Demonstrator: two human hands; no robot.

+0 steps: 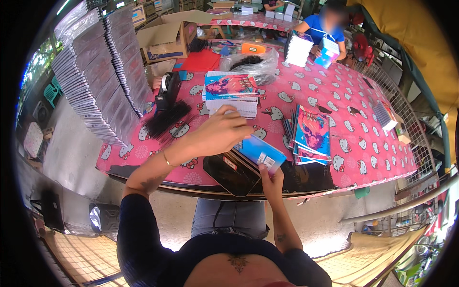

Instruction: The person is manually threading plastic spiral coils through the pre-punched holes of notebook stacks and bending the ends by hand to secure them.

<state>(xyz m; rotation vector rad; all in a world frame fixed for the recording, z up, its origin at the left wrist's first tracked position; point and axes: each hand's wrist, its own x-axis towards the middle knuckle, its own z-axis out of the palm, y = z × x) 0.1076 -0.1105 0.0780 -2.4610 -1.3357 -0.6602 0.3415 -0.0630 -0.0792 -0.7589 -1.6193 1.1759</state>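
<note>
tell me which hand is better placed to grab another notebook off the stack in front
Left, probably. The left hand hovers just short of the notebook stack, while the right hand is lower, at the table edge, holding the blue booklet.

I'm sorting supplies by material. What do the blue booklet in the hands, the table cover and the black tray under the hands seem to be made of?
The blue booklet, held by the left hand and right hand, looks like paper with a glossy card cover. The table cover looks like wipeable vinyl or oilcloth: smooth, printed, slight sheen. The black tray seems plastic or lacquered metal, judging by its shiny rim; I can't tell which.
</note>
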